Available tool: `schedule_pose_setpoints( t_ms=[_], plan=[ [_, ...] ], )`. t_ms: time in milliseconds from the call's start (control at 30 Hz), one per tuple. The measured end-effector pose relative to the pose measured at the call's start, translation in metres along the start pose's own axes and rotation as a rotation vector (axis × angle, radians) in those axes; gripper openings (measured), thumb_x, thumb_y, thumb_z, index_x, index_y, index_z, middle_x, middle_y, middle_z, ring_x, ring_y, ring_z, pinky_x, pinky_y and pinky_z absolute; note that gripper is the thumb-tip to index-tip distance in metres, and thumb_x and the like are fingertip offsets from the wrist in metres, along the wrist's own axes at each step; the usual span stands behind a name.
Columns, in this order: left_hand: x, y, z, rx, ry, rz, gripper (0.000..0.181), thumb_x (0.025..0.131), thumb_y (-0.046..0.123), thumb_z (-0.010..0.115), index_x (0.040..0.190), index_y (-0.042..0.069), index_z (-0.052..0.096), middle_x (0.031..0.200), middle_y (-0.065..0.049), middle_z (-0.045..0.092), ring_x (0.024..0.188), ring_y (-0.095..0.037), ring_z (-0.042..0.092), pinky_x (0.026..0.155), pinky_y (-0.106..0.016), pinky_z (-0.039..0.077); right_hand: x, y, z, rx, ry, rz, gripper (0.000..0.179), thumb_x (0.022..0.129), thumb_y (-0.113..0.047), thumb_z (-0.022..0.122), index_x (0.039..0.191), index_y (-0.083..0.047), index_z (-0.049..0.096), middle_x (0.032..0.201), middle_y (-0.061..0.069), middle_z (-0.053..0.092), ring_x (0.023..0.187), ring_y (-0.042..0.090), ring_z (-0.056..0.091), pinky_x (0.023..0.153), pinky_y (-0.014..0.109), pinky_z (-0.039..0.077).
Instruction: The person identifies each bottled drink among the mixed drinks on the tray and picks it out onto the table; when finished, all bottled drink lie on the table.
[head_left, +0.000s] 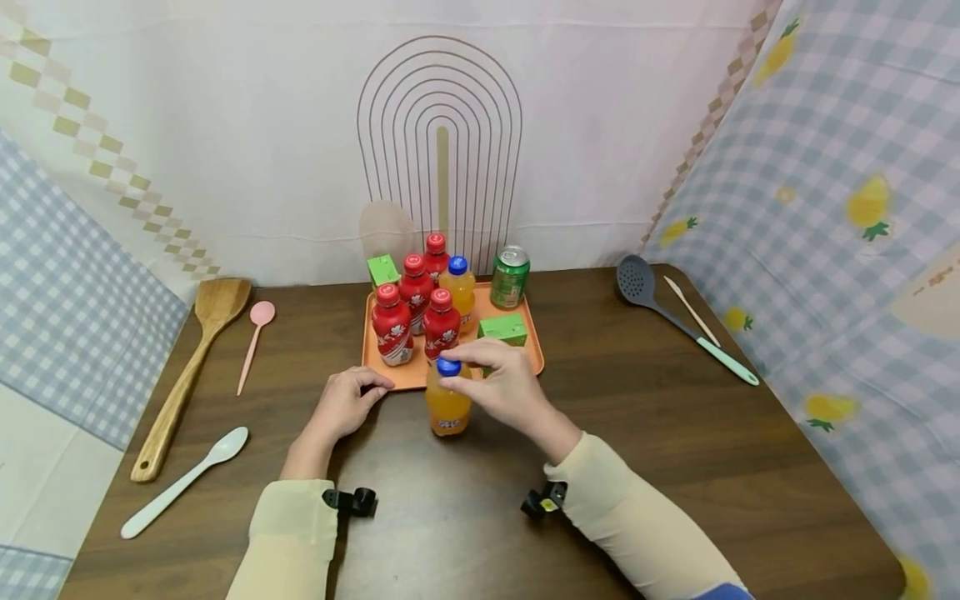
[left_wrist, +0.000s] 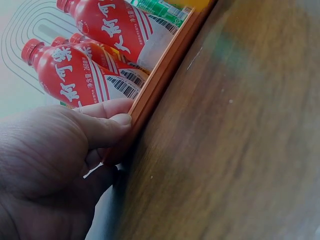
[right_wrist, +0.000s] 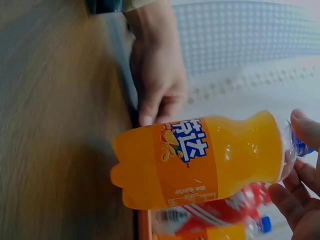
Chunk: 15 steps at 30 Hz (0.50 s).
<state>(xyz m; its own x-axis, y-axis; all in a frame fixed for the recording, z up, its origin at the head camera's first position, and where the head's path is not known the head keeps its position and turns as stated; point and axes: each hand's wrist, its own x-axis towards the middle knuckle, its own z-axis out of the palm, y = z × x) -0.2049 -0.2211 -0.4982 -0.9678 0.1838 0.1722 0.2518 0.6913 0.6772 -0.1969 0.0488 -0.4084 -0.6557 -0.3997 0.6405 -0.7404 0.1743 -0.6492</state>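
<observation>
My right hand (head_left: 508, 390) pinches an orange soda bottle (head_left: 448, 407) near its blue cap from above, between thumb and fingers. The bottle is upright at the front edge of the orange tray (head_left: 408, 378); whether its base touches the table, I cannot tell. Its label faces the right wrist camera, and the left hand (right_wrist: 160, 75) shows behind it. At the tray's front left corner, my left hand (head_left: 343, 404) grips the rim, thumb on the outer side in the left wrist view. On the tray stand several red bottles (head_left: 392, 325), another orange soda bottle (head_left: 459, 292), a green can (head_left: 510, 279) and green drink cartons (head_left: 504, 327).
To the left lie a wooden spatula (head_left: 197, 358), a pink spoon (head_left: 258, 333) and a white spoon (head_left: 191, 475). A slotted skimmer (head_left: 667, 312) and a small pale knife (head_left: 692, 310) lie at the right. Patterned cloths (head_left: 600, 125) hang behind and beside the table (head_left: 660, 433).
</observation>
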Motion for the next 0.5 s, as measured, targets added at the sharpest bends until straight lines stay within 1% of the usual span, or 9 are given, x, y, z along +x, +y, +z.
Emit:
schedule_pose_setpoints(
  t_ms=[67, 167, 267, 367, 500],
  plan=[
    [-0.001, -0.001, 0.001, 0.000, -0.003, -0.007, 0.012, 0.087, 0.004, 0.069, 0.090, 0.013, 0.076, 0.093, -0.001, 0.070, 0.098, -0.026, 0.062, 0.091, -0.048, 0.046, 0.002, 0.007, 0.011, -0.003, -0.010, -0.024, 0.032, 0.074, -0.009, 0.083, 0.103, 0.000, 0.074, 0.100, 0.008, 0.072, 0.090, 0.016, 0.066, 0.077, 0.031, 0.056],
    [-0.002, -0.001, 0.002, 0.005, -0.003, -0.011, 0.012, 0.087, 0.004, 0.069, 0.091, 0.013, 0.076, 0.092, 0.000, 0.070, 0.096, -0.025, 0.062, 0.090, -0.048, 0.047, 0.005, 0.012, 0.023, -0.022, -0.011, -0.047, 0.032, 0.076, -0.016, 0.082, 0.104, -0.005, 0.075, 0.101, 0.003, 0.072, 0.092, 0.012, 0.066, 0.079, 0.025, 0.054],
    [-0.001, -0.001, 0.002, 0.008, 0.005, 0.000, 0.012, 0.087, 0.004, 0.070, 0.091, 0.013, 0.077, 0.092, 0.000, 0.071, 0.095, -0.024, 0.063, 0.089, -0.047, 0.048, 0.007, 0.012, 0.031, -0.039, -0.011, -0.065, 0.031, 0.077, -0.021, 0.082, 0.104, -0.008, 0.075, 0.100, -0.001, 0.072, 0.092, 0.008, 0.064, 0.078, 0.025, 0.053],
    [0.000, -0.001, 0.001, 0.015, 0.020, 0.024, 0.010, 0.087, 0.005, 0.070, 0.090, 0.011, 0.077, 0.092, -0.001, 0.071, 0.093, -0.025, 0.064, 0.087, -0.047, 0.049, 0.010, 0.011, 0.037, -0.047, -0.016, -0.075, 0.031, 0.078, -0.023, 0.081, 0.105, -0.009, 0.075, 0.100, -0.003, 0.072, 0.092, 0.007, 0.063, 0.078, 0.024, 0.053],
    [0.000, -0.002, 0.000, 0.032, 0.037, 0.046, 0.007, 0.086, 0.004, 0.071, 0.087, 0.008, 0.076, 0.091, -0.003, 0.071, 0.090, -0.025, 0.064, 0.086, -0.046, 0.050, 0.013, 0.009, 0.044, -0.052, -0.027, -0.066, 0.033, 0.079, -0.026, 0.080, 0.106, -0.009, 0.075, 0.100, -0.004, 0.072, 0.091, 0.006, 0.061, 0.077, 0.020, 0.052]
  ],
)
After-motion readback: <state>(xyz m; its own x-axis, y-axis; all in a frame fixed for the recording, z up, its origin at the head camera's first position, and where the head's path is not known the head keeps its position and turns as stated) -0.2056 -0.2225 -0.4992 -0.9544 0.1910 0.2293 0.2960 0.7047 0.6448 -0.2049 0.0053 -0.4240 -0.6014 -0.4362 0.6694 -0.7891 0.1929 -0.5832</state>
